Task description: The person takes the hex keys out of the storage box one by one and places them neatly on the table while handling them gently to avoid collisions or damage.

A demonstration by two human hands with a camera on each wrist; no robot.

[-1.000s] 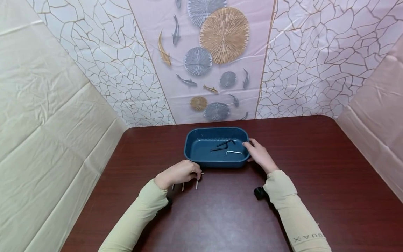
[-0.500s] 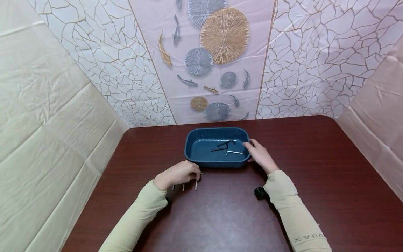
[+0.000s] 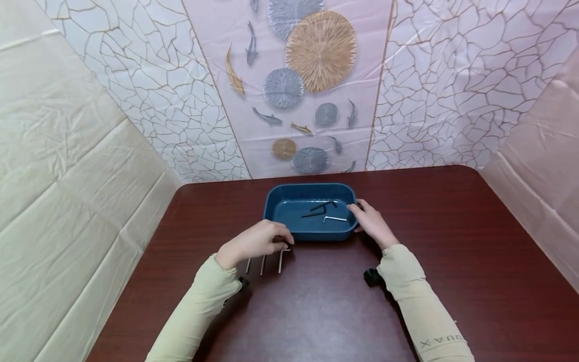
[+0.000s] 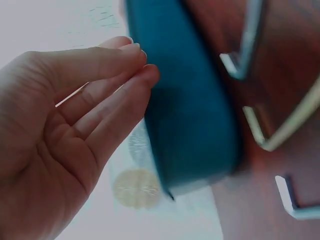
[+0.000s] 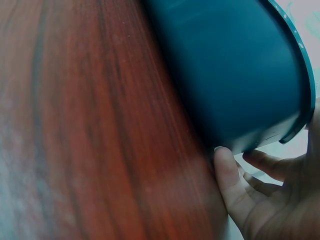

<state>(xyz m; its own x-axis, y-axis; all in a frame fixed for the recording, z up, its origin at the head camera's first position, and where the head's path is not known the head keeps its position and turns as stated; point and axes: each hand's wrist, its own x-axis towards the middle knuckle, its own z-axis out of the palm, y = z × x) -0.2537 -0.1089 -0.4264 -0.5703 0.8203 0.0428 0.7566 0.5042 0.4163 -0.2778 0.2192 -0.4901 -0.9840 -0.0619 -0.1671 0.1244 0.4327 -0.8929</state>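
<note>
Three hex keys lie side by side on the table in front of a blue plastic basin [image 3: 316, 235]: a silver one [image 3: 280, 261] on the right, a gold-toned one [image 4: 287, 127] in the middle, another silver one [image 3: 248, 266] on the left. Just above their upper ends hovers my left hand [image 3: 255, 242], thumb and fingertips close together and nothing seen between them. Whether it touches the basin's front wall I cannot tell. My right hand [image 3: 374, 223] holds the basin's right end, thumb over the rim. Inside lie a silver hex key [image 3: 335, 218] and two black hex keys [image 3: 313, 214].
The dark red wooden table [image 3: 325, 311] carries everything. Patterned cloth [image 3: 217, 125] hangs behind its far edge, with pale cloth walls [image 3: 104, 201] on both sides. A black strap piece [image 3: 372, 277] sits under the right wrist.
My left hand has risen off the rightmost hex key and moved slightly toward the basin, uncovering more of the keys. That key has tilted a little. The right hand stays on the basin.
</note>
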